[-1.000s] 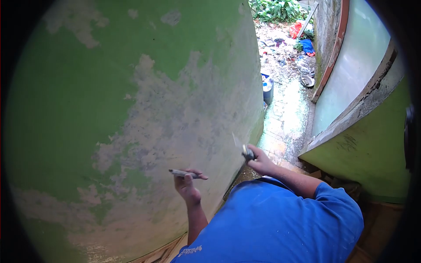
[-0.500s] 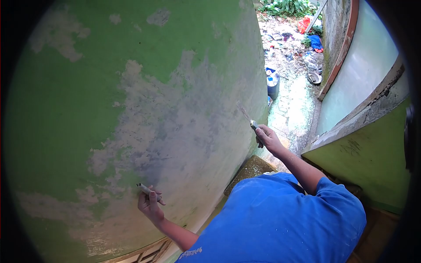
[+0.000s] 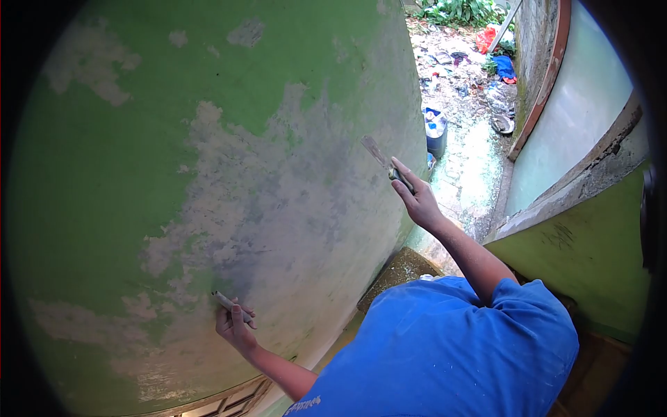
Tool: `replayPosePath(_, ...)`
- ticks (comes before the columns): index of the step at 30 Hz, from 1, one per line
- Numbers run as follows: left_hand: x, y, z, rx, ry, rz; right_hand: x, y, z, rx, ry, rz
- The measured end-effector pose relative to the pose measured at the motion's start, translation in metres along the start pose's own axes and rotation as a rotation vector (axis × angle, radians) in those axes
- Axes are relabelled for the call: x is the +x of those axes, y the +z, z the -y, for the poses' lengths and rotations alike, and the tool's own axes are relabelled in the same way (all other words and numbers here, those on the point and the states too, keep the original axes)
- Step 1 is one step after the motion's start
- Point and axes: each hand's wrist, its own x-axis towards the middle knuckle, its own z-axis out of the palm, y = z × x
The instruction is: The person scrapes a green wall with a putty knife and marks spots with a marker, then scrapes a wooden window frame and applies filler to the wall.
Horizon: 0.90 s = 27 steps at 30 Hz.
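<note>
My right hand [image 3: 418, 201] is closed round the dark handle of a putty knife [image 3: 379, 154]. Its flat, smeared blade points up and left, close over the scraped part of the wall; whether the edge touches is hard to tell. Lower down, my left hand [image 3: 236, 331] grips a short, grey, stick-like tool [image 3: 231, 304] whose kind I cannot make out, with one end toward the wall. Both hands are in front of a green painted wall [image 3: 132, 187] with a large bare patch [image 3: 278, 201] of whitish-grey surface between them.
Beyond the wall's edge, a blue bin [image 3: 435, 132] stands on a wet-looking path [image 3: 469, 174] with scattered litter. To the right are a pale panel [image 3: 570, 118] and a low green wall [image 3: 577, 257]. A brown ledge [image 3: 399, 274] lies near my blue shirt [image 3: 451, 347].
My right hand has moved slightly up, and the putty knife's blade has shifted up and left over the bare patch. My left hand has barely moved.
</note>
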Motion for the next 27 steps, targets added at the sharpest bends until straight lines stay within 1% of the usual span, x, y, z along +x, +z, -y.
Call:
replayPosePath(4,0.000,-0.001,0.000,-0.012,-0.003,0.009,0.025,0.003,0.006,-0.099,-0.071,0.015)
replayPosePath(7,0.002,-0.002,0.001,-0.013,-0.004,0.017,0.052,0.012,0.028,-0.082,-0.057,0.013)
replayPosePath(11,0.001,0.001,-0.002,0.002,-0.003,0.007,0.047,0.003,0.028,-0.077,-0.112,-0.034)
replayPosePath(13,0.000,0.000,-0.002,0.007,-0.012,0.010,0.039,-0.005,0.031,-0.118,-0.118,0.023)
replayPosePath(17,0.001,0.000,-0.001,0.012,-0.021,0.002,0.037,-0.005,0.029,-0.160,-0.091,0.065)
replayPosePath(20,0.001,0.001,-0.002,0.021,-0.010,0.000,0.062,0.001,0.046,-0.175,-0.122,0.020)
replayPosePath(22,0.001,-0.001,-0.001,0.020,-0.012,0.001,0.069,0.001,0.053,-0.098,-0.132,-0.045)
replayPosePath(27,0.001,0.000,-0.001,0.014,0.005,-0.005,0.052,-0.014,0.053,-0.144,-0.132,-0.002)
